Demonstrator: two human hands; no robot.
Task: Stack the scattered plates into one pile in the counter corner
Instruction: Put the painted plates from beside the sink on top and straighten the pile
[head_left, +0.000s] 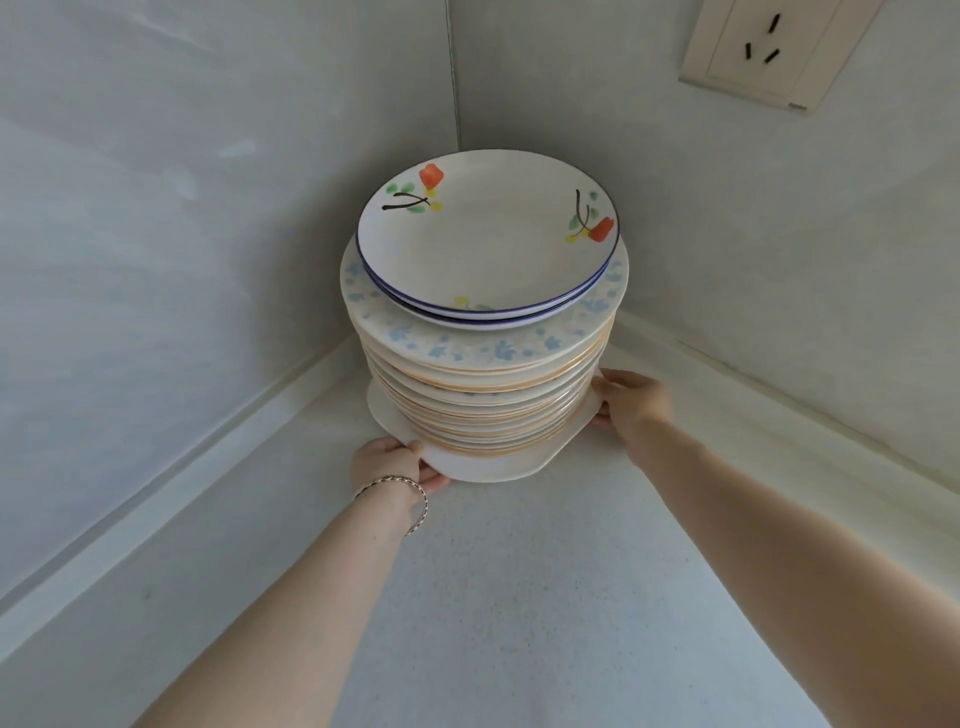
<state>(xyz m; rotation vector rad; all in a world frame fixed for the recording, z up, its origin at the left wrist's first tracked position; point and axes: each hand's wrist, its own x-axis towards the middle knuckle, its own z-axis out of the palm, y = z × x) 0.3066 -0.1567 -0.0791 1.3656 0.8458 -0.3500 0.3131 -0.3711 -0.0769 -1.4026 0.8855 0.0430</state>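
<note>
pile: tall pile (483, 384) of plates stands between the two sets of fingers, in the corner where the two walls (208, 208) meet, just beyond the fingertips.
top: two flowered plates (488, 244) with blue edges, nested. They are smaller than the blue-patterned plate (467, 345) under them and sit a bit toward the back of it.
bottom plate: white bottom plate (488, 470), the widest, sticks out past the stack on both sides. Both hands have hold of it.
left hand: left hand (392, 465), fingers (434, 480) pinching the near-left rim of the bottom plate, thumb on top, others under. Bracelet (415, 499) on the wrist.
right hand: right hand (631, 402), fingers (602, 382) pinching the right rim, digits above and below it, just beside the lower plates.
contact: can't tell whether the bottom plate rests on the surface (519, 597) or is held just off it.
done: every plate in view is in the one pile, already at the corner. Stacking looks finished as far as this view shows.
left: likely just seat the pile and let go. Plates outside the view can't be ruled out.
risk: the pile is tall with uneven rims and an off-centre top, so a jolt could make it lean.
other: outlet (769, 52) on the wall, well above the right fingers.
</note>
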